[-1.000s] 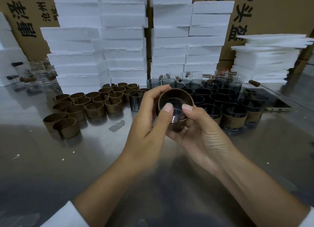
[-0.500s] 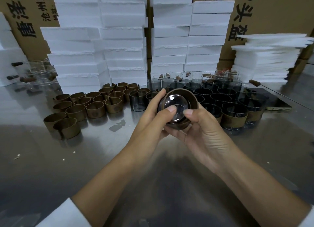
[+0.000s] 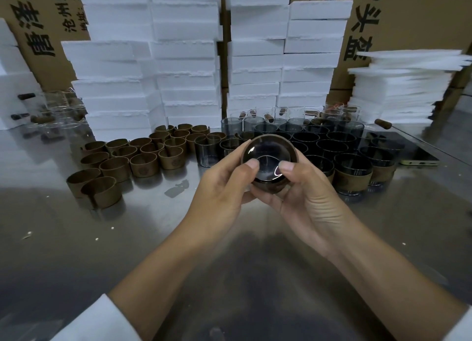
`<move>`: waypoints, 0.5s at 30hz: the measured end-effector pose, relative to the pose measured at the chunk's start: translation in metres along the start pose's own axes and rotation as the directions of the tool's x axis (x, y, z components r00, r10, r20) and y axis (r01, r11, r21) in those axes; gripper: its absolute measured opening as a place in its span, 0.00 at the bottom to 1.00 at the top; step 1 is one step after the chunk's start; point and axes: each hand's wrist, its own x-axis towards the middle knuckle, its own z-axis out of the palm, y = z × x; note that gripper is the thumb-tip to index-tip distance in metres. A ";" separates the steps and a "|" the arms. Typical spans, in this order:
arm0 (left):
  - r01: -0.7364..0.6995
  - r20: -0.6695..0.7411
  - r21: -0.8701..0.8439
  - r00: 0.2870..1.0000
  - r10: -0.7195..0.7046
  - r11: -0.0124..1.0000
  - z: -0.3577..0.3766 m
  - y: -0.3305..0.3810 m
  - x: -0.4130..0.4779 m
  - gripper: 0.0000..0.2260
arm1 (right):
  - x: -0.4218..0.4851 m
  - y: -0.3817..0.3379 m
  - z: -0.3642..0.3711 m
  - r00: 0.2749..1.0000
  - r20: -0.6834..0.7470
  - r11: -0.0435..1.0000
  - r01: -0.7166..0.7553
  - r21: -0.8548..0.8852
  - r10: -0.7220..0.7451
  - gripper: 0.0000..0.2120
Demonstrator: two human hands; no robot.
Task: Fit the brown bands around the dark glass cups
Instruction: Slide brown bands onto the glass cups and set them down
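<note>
Our left hand (image 3: 222, 187) and right hand (image 3: 309, 200) have drawn closer together around one dark glass cup (image 3: 268, 151). It has tipped since a second ago, so a glossy glass face now looks at us. Fingers curl round its brown band (image 3: 270, 188) and both thumbs (image 3: 251, 164) press the glass; we judge the band is being seated. On the table (image 3: 153, 213), loose bands (image 3: 143, 159) wait at ten o'clock, bare cups (image 3: 306, 136) at twelve and banded cups (image 3: 352, 177) at two.

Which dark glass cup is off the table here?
The banded cup gripped between the left hand and right hand, tipped toward the camera; all other cups stand upright on the table.
</note>
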 end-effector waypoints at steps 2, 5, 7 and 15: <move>-0.003 -0.038 0.003 0.999 0.003 1.000 0.000 0.000 0.000 0.13 | 0.000 0.001 -0.001 1.000 -0.006 1.000 -0.001 0.002 0.001 0.35; -0.010 -0.079 0.012 0.997 0.011 1.000 0.000 0.003 -0.001 0.12 | 0.000 0.002 -0.002 1.000 0.003 1.000 0.003 0.003 -0.003 0.33; -0.018 -0.096 0.027 0.995 0.021 0.999 0.000 0.004 -0.001 0.10 | 0.000 0.002 -0.002 1.000 0.011 1.000 0.011 -0.002 -0.011 0.28; -0.023 -0.145 0.048 0.989 0.029 0.999 0.001 0.005 -0.002 0.08 | 0.001 0.004 -0.003 1.000 0.010 0.999 0.011 0.046 -0.011 0.20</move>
